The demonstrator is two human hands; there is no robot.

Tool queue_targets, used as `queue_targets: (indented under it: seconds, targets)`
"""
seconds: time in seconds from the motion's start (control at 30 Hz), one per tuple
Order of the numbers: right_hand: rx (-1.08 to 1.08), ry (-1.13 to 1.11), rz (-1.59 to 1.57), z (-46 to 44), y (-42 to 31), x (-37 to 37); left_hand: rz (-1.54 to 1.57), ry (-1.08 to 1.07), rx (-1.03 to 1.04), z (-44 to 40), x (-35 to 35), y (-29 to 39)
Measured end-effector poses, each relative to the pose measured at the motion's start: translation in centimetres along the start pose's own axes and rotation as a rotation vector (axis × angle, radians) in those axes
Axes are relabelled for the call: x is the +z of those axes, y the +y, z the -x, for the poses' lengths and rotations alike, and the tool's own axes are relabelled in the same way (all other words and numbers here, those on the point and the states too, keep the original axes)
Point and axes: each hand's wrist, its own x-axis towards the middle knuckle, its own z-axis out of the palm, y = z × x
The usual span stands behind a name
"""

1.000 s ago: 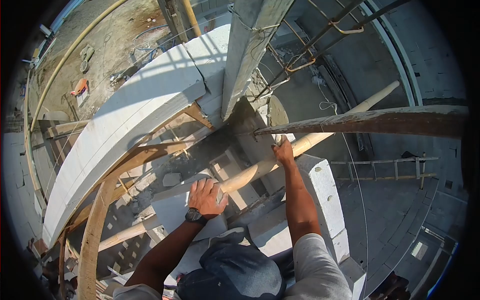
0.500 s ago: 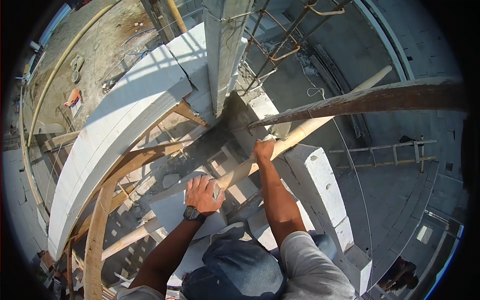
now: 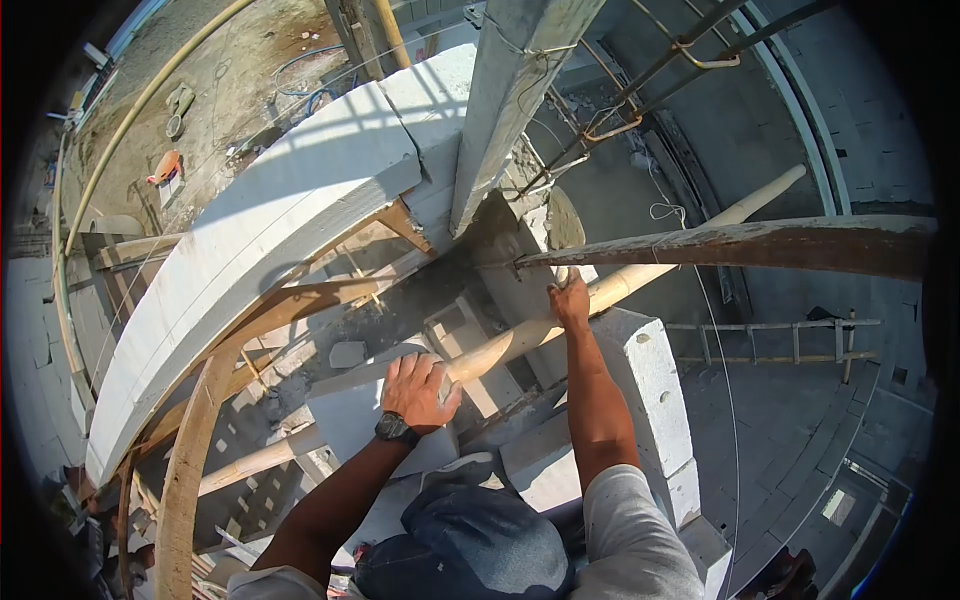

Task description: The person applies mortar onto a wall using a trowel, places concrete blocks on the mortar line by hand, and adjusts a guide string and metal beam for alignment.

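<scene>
My right hand (image 3: 570, 300) is closed around the handle of a trowel, just above the bamboo pole (image 3: 505, 345). The trowel's mortar-smeared blade (image 3: 565, 220) points away from me, over the broken top of the wall beside the upright post (image 3: 510, 110). My left hand (image 3: 415, 390), wearing a black watch, lies with fingers stretched where the pole meets a white block (image 3: 350, 405). Its palm and whatever is under it are hidden. Grey mortar (image 3: 490, 215) coats the inner corner below the blade.
A curved white block arch (image 3: 260, 240) rises on my left over wooden formwork (image 3: 195, 460). A brown beam (image 3: 760, 245) crosses at right, above a white block wall (image 3: 650, 390). Steel rebar (image 3: 690, 50) sticks out ahead. A bamboo ladder (image 3: 770, 340) shows far below.
My right hand has moved forward, carrying the trowel from beside the pole to farther up near the post. My left hand stays at the pole and block. The whole view has shifted slightly.
</scene>
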Motion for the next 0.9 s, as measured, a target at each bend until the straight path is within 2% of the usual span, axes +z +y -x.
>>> queue_targets:
  seconds: [0.13,0.33,0.43,0.53,0.63,0.73,0.83,0.9]
  targets:
    - [-0.025,0.074,0.106,1.6,0.0,-1.1,-0.019,-0.013,-0.009,0.0,0.1,-0.1]
    - [0.019,-0.177,0.377,1.9,-2.7,-5.1,-0.008,-0.017,0.0,-0.1,-0.2,0.1]
    - [0.048,-0.05,0.272,1.9,-1.7,-3.7,-0.015,-0.017,-0.005,0.0,-0.2,0.2]
    - [0.009,-0.163,0.353,1.8,-1.4,-3.7,-0.019,-0.007,-0.001,0.2,-0.1,0.2]
    - [-0.002,-0.023,0.22,2.7,-0.7,-2.5,-0.034,0.009,0.003,0.1,0.0,0.0]
    - [0.103,0.06,0.048,2.4,0.6,-0.6,-0.028,-0.007,-0.004,0.2,-0.1,0.0]
    - [0.283,0.004,-0.482,3.6,1.3,0.6,-0.037,-0.007,-0.004,0.3,-0.4,0.5]
    - [0.351,-0.034,-0.613,4.9,1.4,0.7,-0.048,0.006,0.0,0.4,-0.2,0.4]
